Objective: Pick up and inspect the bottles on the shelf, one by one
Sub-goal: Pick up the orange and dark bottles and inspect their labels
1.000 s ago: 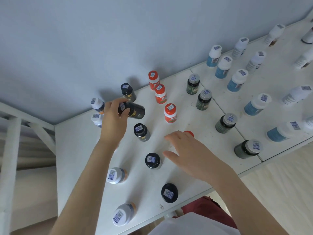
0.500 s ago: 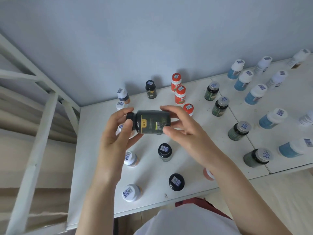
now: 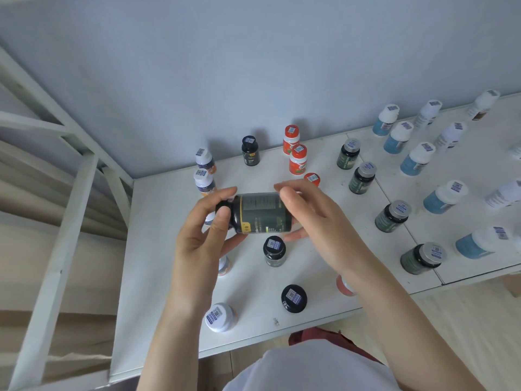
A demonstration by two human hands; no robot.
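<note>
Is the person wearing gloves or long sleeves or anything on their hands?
No gloves. The left hand and right hand are bare, with no rings, watch or bracelet showing. The left forearm and right forearm are bare too, no sleeve in view. At the bottom is a white shirt and a bit of dark red clothing.

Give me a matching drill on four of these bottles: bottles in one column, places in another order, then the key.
1. held bottle
2. rearmost red-capped bottle
3. nearest white-capped bottle
4. nearest grey-capped bottle

A. near the front edge, beside the panel seam
B. close to the wall
C. sideways between left hand and right hand
D. front left of the shelf

Pairs: 1-C, 2-B, 3-D, 4-A.
</note>
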